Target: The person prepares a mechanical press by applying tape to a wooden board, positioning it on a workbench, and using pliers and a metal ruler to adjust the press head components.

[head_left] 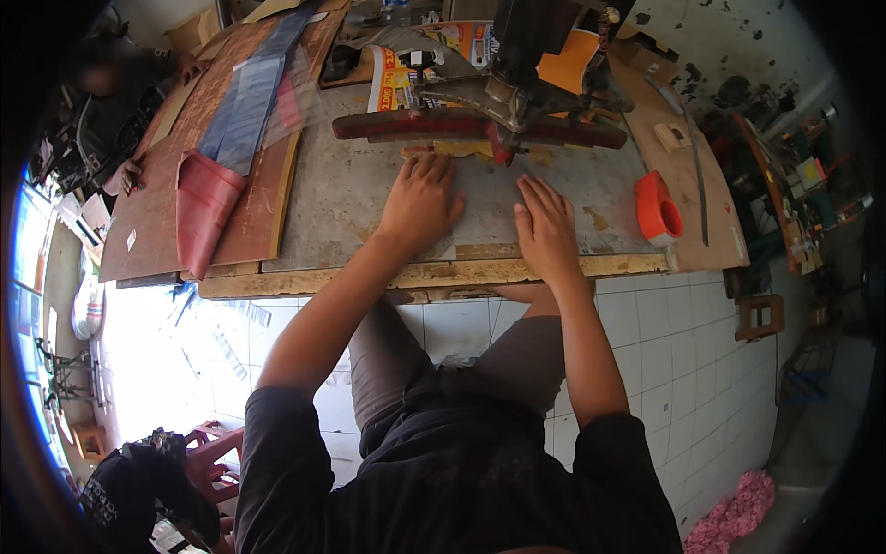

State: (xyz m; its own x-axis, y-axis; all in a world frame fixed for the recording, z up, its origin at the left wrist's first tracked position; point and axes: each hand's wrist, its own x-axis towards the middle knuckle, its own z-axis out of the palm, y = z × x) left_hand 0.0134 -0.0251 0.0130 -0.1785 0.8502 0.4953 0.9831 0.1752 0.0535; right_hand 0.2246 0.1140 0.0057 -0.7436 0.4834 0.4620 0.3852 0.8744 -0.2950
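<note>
My left hand (420,205) lies palm down on the grey worktop (341,203), fingers stretched forward and thumb apart. Its fingertips reach a worn yellowish strip (461,149) just below the long dark-red bar (397,126) of a bench press (510,92). To the right of it my right hand (547,226) also rests flat, fingers stretched toward the bar and touching only the worktop as far as I can see. Neither hand appears to hold anything. An orange-red ring-shaped roll (646,209) stands right of my right hand.
Long blue plastic sheets (242,115) and a folded red sheet (205,208) lie on the brown board (152,222) at left. Printed yellow packaging (395,81) sits behind the bar. A small wooden block (672,138) and dark strip (697,175) lie right. Another person (111,111) sits far left.
</note>
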